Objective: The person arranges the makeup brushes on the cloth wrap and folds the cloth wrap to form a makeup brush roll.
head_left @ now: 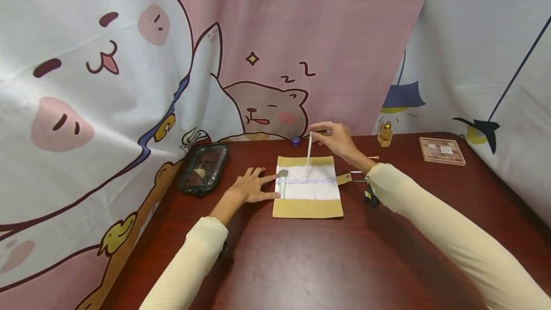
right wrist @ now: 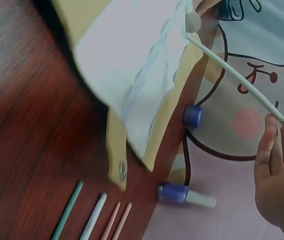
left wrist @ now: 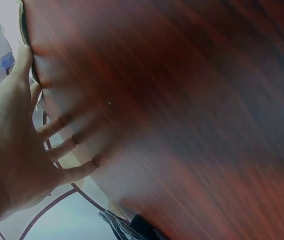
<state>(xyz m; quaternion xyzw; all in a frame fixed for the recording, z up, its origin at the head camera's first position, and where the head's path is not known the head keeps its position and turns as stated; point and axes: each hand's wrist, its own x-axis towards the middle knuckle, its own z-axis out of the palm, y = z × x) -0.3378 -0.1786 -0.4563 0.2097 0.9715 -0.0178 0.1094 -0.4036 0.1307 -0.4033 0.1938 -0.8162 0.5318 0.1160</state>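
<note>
A yellow brush roll with a white lining lies unfolded on the table, a pale lilac elastic band running across it. At its left end, a makeup brush with greyish bristles is tucked under the band. My right hand pinches the top of a slim white stick-like brush handle, held nearly upright with its lower end at the band. In the right wrist view this handle slants toward the roll. My left hand has its fingers spread, thumb and forefinger at the roll's left edge.
Several thin handles lie right of the roll near its snap strap. A purple jar and a gold bottle stand behind, with a palette at far right. A black-rimmed tray lies at left.
</note>
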